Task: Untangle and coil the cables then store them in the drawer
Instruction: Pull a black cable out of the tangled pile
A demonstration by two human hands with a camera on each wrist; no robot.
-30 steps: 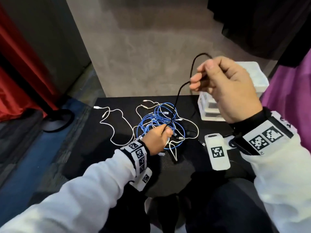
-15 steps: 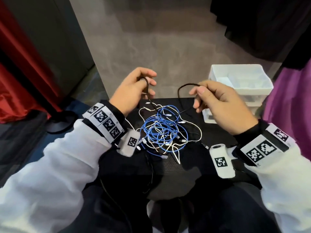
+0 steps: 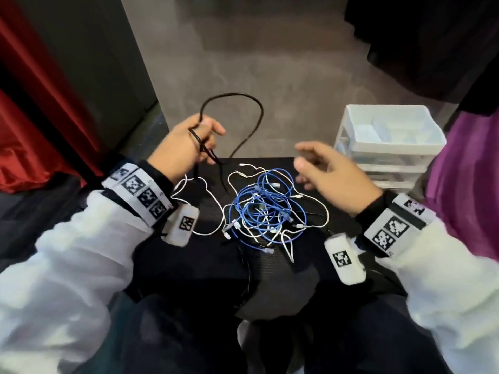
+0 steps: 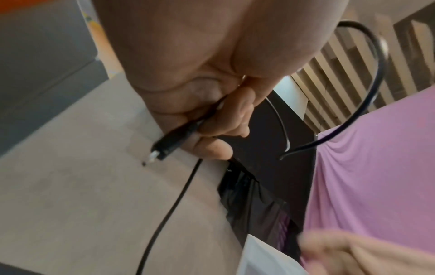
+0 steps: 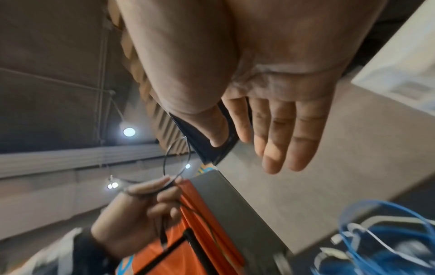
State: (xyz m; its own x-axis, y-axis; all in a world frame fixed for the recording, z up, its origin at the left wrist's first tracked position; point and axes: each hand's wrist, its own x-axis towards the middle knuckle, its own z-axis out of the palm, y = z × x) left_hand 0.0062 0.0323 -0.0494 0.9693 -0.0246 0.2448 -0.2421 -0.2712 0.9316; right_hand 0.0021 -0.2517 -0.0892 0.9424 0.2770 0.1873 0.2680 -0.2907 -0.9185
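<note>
A black cable arches up in a loop from my left hand, whose fingers grip it near its plug; the cable's tail hangs down below the hand. On the black table lies a tangle of blue cable and white cables. My right hand hovers above the tangle's right side with straight fingers and holds nothing. In the right wrist view my left hand shows with the thin black loop above it.
A white plastic drawer unit stands at the table's far right, its top tray open. A red curtain hangs at the left, a purple cloth at the right. Grey floor lies beyond the table.
My right hand has let go of the black cable and opened. The left hand now holds the cable alone, with a bigger loop standing above it.
</note>
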